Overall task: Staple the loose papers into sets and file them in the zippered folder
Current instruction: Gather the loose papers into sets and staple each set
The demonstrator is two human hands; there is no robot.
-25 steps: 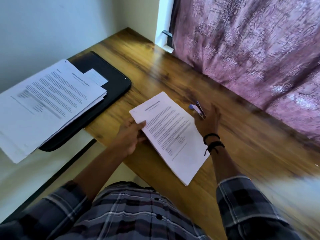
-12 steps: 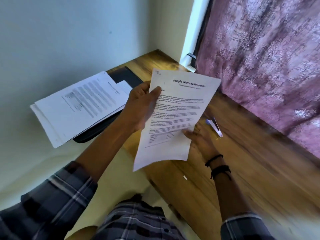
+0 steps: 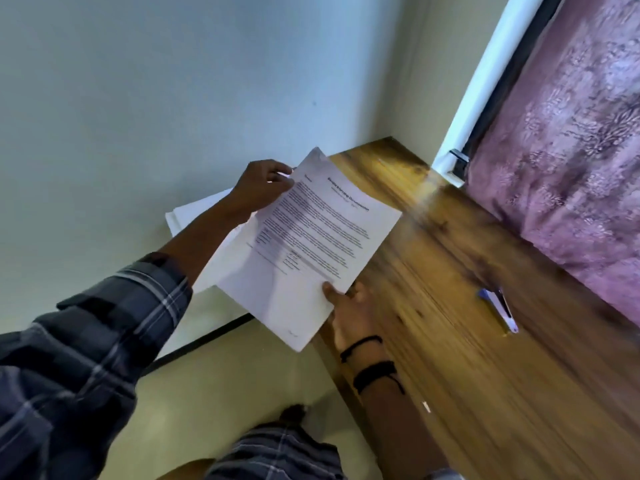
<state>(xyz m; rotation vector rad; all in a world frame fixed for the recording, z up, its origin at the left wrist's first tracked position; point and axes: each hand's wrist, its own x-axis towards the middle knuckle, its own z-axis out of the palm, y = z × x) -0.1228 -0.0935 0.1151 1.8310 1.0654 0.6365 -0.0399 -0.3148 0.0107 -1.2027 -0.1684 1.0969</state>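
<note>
The left hand point(image 3: 263, 188) is clamped on the upper corner of a set of printed papers point(image 3: 311, 244), fingers curled round the edge. The right hand point(image 3: 349, 313) grips the same papers at their lower edge, thumb point(image 3: 330, 292) pressed on the printed face and the fingers tucked behind. Two dark wristbands point(image 3: 370, 358) ring that wrist, and a plaid sleeve point(image 3: 104, 323) covers the left arm.

Between the two hands the papers are held up in the air, tilted, with a bold heading near the top and blocks of text below; the print is too blurred to read. To the left of the papers, partly hidden by the left forearm, lies another stack of white sheets point(image 3: 194, 213). Under and to the right of the papers runs the wooden desk point(image 3: 450, 341). A blue and white stapler point(image 3: 498, 308) lies on it, well to the right of the papers. Beyond that hangs a purple patterned curtain point(image 3: 571, 133), and a pale wall point(image 3: 173, 81) rises behind the papers.
</note>
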